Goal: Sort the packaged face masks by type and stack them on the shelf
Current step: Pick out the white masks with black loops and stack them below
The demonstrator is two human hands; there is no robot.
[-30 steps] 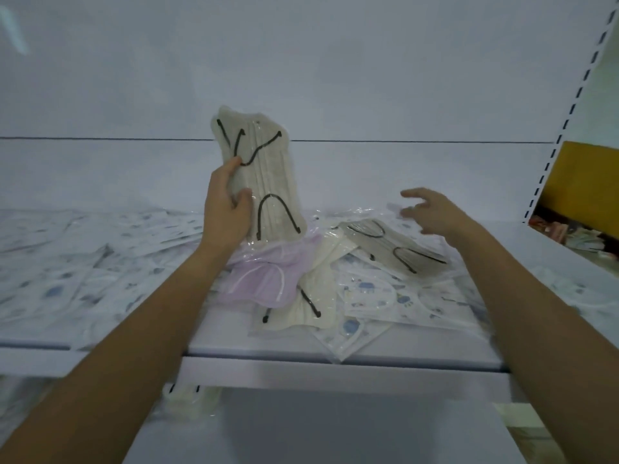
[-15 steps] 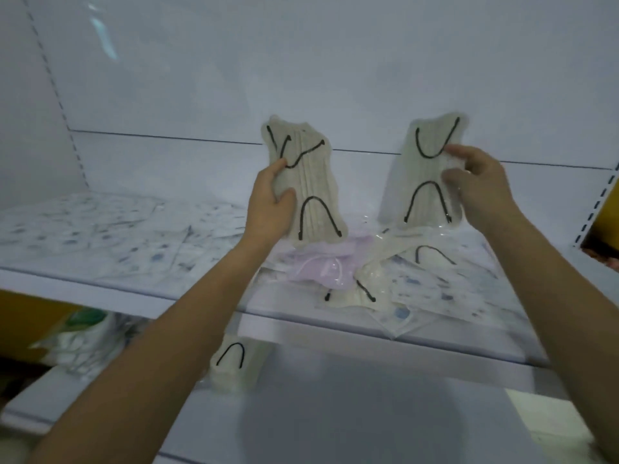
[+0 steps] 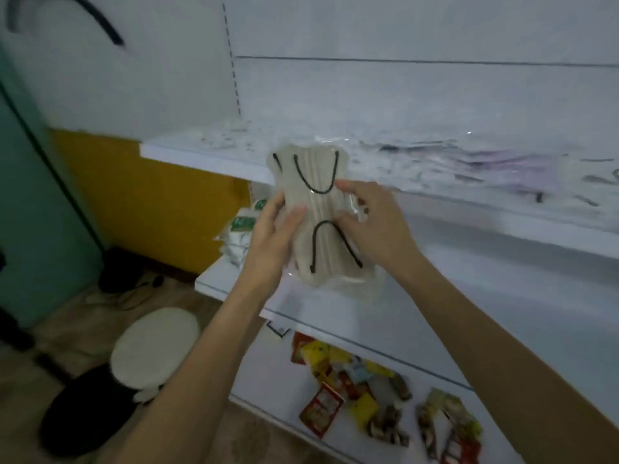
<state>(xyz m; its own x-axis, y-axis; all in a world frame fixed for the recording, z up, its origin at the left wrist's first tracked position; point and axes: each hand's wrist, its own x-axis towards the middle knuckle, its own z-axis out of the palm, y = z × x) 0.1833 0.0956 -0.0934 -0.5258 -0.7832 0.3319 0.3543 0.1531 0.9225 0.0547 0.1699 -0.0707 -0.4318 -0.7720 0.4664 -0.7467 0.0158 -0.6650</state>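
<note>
Where half a second ago each hand held one beige pack, left hand (image 3: 273, 234) and right hand (image 3: 370, 222) now clamp them together as one stack (image 3: 320, 212) before the shelf (image 3: 207, 155): matching types paired, ready for shelving.

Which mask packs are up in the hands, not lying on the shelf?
The beige mask packs with black ear loops, pinched between the left hand and right hand. The other packs lie on the upper shelf.
</note>
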